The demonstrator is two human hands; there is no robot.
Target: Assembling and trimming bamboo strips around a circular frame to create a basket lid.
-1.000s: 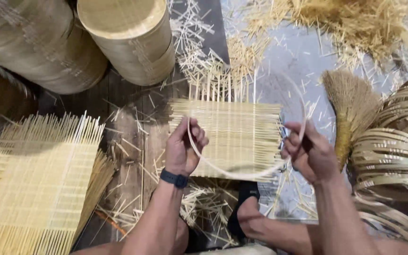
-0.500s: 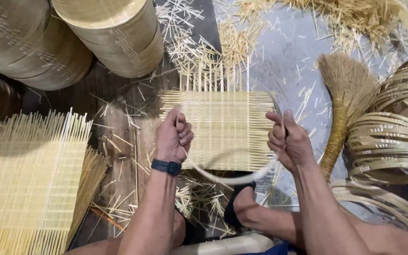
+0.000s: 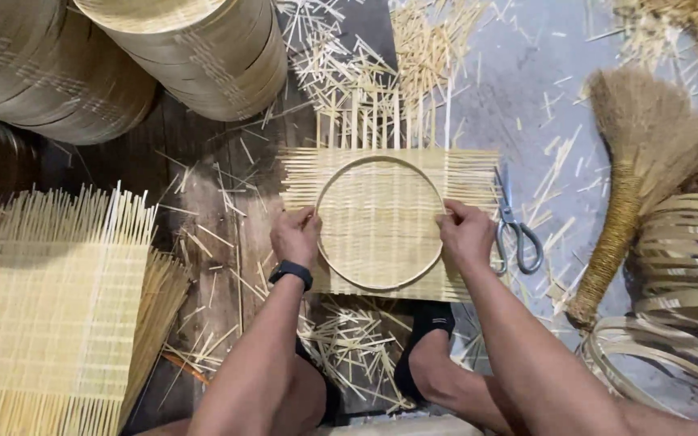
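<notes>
Head view: both hands' grip pinches bamboo hoop (image 3: 380, 223) on woven mat (image 3: 470, 173); scissors (image 3: 515, 222) beside right hand (image 3: 466, 234)

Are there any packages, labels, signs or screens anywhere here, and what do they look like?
Smartwatch: the only screen-like thing, a dark band on the left wrist, behind the left hand; its face is not visible.
Packages, labels, signs: none in view, only a woven mat with a bamboo ring lying on it, which both hands touch, the right hand included.
</notes>
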